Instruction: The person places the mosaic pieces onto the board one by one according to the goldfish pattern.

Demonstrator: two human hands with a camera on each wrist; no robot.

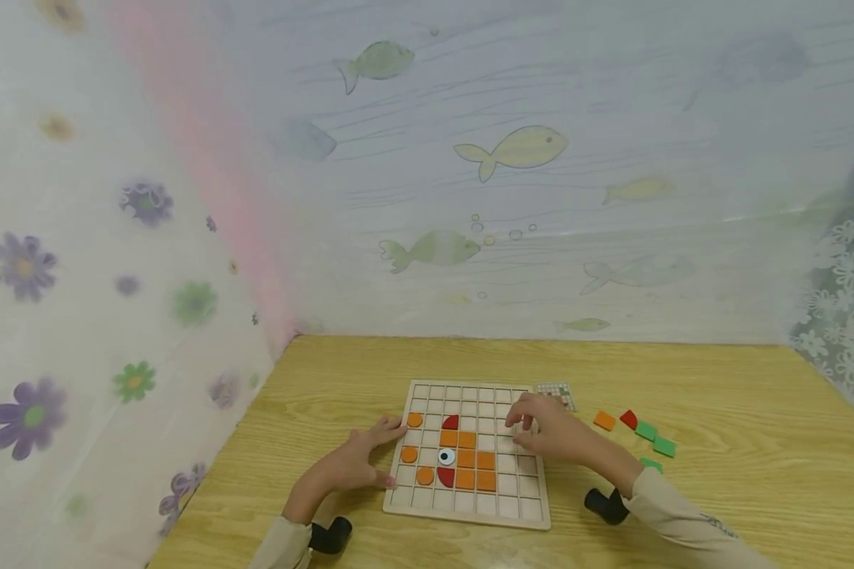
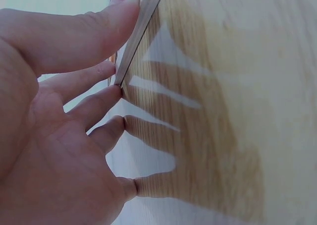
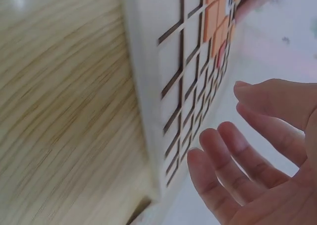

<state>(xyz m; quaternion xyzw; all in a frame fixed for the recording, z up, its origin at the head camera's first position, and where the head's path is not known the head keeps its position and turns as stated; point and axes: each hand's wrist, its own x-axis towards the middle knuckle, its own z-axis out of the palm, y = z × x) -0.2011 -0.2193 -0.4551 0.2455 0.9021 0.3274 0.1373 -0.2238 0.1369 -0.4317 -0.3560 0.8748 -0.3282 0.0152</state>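
Note:
A square wooden grid board (image 1: pixel 470 518) lies on the table. In its cells sit several orange square tiles (image 1: pixel 485 480), three orange round tiles (image 1: pixel 409 454), a red quarter-round tile (image 1: pixel 451 423) above, another red tile (image 1: pixel 446 477) below, and a white-and-black eye tile (image 1: pixel 446 457). My left hand (image 1: pixel 356 460) rests at the board's left edge, fingers spread against the table and thumb on the rim, as the left wrist view shows. Over the board's right-hand cells hovers my right hand (image 1: pixel 557 433), its fingers loosely bent and apart from the thumb, with nothing between them in the right wrist view.
Right of the board lie a loose orange tile (image 1: pixel 604 420), a red quarter-round tile (image 1: pixel 629 419) and several green tiles (image 1: pixel 664 447). A small printed grid card (image 1: pixel 558 393) lies by the top right corner, partly behind my right hand. Patterned walls border the wooden table (image 1: pixel 740 411).

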